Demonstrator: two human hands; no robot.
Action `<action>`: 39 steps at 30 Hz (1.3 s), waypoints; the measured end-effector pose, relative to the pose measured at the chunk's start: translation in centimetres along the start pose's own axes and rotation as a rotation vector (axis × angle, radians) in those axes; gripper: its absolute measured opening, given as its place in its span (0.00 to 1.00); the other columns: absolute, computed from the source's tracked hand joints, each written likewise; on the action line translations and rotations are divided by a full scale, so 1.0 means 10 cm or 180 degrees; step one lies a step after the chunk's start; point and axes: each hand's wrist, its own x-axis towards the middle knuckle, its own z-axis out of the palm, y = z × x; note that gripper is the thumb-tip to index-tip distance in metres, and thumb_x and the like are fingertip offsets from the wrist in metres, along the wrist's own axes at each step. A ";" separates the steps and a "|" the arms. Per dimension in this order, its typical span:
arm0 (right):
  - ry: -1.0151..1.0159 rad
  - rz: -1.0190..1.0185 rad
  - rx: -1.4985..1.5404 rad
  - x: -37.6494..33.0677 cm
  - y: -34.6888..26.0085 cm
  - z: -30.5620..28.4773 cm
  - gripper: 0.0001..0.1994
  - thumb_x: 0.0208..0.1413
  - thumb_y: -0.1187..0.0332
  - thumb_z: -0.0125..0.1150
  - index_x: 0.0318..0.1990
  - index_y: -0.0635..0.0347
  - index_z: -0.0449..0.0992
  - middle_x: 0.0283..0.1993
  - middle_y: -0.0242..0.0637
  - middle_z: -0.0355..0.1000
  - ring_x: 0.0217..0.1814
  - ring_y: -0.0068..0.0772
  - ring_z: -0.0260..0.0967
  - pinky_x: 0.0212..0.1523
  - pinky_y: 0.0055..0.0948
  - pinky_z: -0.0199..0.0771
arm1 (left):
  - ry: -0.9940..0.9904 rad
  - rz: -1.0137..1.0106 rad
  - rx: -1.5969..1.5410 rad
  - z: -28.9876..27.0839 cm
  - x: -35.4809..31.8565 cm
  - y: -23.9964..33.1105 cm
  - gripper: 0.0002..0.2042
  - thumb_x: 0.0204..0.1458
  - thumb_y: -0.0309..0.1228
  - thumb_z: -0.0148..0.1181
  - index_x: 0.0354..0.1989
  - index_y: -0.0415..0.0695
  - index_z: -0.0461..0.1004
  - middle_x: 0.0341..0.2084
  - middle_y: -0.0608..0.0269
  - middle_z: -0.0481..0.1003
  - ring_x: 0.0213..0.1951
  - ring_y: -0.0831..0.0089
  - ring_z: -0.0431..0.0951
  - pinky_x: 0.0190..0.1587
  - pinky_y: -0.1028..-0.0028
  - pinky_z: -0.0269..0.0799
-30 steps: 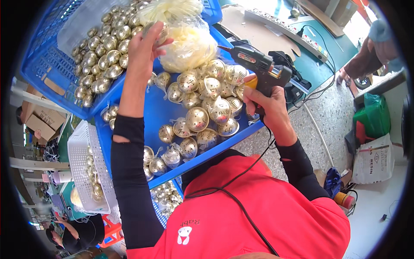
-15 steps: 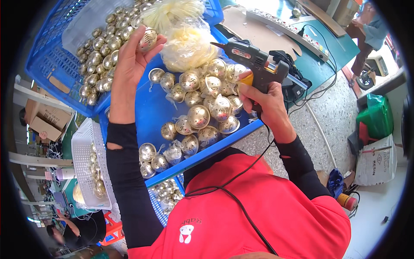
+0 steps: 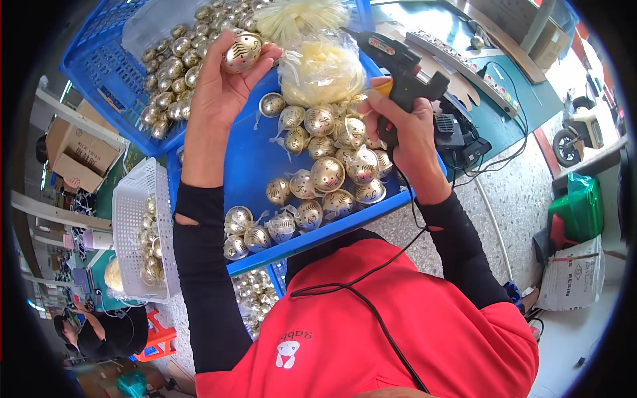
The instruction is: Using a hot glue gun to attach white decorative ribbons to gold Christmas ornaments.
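Grasping patterned gold ball [image 3: 243, 53] in left hand [image 3: 222, 93], beside blue basket [image 3: 99, 113] heaped with plain gold balls [image 3: 174, 69] | gripping black glue gun [image 3: 398, 63] in right hand [image 3: 413, 129], near right edge of blue tray [image 3: 249, 169] | noting in tray: decorated balls [image 3: 327, 174], clear bag [image 3: 322, 76] of pale yellow pieces at far end | noting in white basket [image 3: 127, 229]: further balls [image 3: 151, 235]

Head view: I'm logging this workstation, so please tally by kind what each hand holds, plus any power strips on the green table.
Glue gun, in the right hand: 1
Gold ball, in the left hand: 1
Power strip: 1
Total: 3
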 end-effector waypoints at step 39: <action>-0.0878 0.0053 0.0782 -0.41 0.54 0.93 0.18 0.47 0.70 0.62 0.46 0.63 0.66 0.37 0.40 0.72 0.38 0.33 0.74 0.23 0.22 0.69 | 0.0427 0.0606 -0.1227 -0.17 -1.58 0.04 0.28 0.54 0.45 0.51 0.43 0.23 0.64 0.39 0.28 0.70 0.43 0.42 0.74 0.43 0.58 0.77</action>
